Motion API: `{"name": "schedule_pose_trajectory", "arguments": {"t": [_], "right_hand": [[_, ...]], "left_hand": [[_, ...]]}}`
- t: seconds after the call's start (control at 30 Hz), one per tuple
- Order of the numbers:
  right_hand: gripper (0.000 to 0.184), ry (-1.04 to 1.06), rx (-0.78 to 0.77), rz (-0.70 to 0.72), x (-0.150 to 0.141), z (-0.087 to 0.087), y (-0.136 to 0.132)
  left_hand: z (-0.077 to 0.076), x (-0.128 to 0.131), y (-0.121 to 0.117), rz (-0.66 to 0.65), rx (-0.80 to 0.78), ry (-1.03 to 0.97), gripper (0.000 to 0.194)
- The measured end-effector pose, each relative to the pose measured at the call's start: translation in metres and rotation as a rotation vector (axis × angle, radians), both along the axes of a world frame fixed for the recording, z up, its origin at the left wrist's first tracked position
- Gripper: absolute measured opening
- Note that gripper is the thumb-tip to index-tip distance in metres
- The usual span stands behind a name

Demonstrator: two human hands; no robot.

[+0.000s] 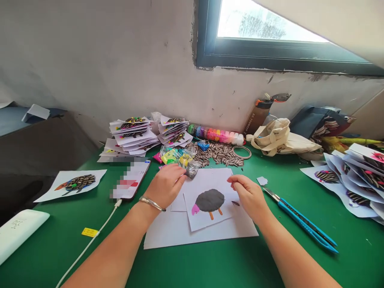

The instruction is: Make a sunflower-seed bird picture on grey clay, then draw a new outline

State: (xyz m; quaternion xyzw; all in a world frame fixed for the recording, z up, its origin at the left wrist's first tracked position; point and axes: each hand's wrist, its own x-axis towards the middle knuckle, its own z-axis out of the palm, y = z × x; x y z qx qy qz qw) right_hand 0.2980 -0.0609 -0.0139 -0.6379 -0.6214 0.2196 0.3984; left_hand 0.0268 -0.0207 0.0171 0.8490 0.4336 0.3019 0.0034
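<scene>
My left hand (pixel 169 183) is closed, its fingertips on a small clear plastic bag of black clay (pixel 193 171). My right hand (pixel 248 195) is in a pinch over the paper's right side; what lies between the fingertips is too small to make out. Between the hands is a white sheet (pixel 198 222) bearing a flat black clay oval (pixel 210 200), a pink clay head (pixel 195 209) and two orange legs (pixel 211 215). It rests on larger white paper (pixel 168 236). One dark sunflower seed (pixel 235 203) lies close to my right hand.
Striped sunflower seeds (pixel 219 154) are heaped behind the paper, beside colourful clay bags (pixel 169 156) and a tape ring (pixel 242 152). Blue tweezers (pixel 306 220) lie right, a charging phone (pixel 133 182) left. Stacks of seed-decorated cards (pixel 132 138) and a bottle (pixel 257 116) stand at the back.
</scene>
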Motion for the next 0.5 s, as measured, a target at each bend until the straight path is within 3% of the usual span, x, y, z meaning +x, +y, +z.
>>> {"name": "schedule_pose_trajectory", "arguments": {"t": [0.13,0.3,0.5], "right_hand": [[0.029,0.03,-0.06,0.008,0.012,-0.015,0.001],[0.029,-0.019,0.005,0.044,0.008,-0.011,-0.004],[0.027,-0.057,0.022,0.068,0.002,-0.011,-0.007]], "left_hand": [[-0.003,-0.019,0.006,0.135,-0.156,0.074,0.028],[-0.021,-0.03,0.003,0.157,-0.291,0.281,0.05],[-0.027,-0.024,0.002,0.179,-0.341,0.238,0.033]]}}
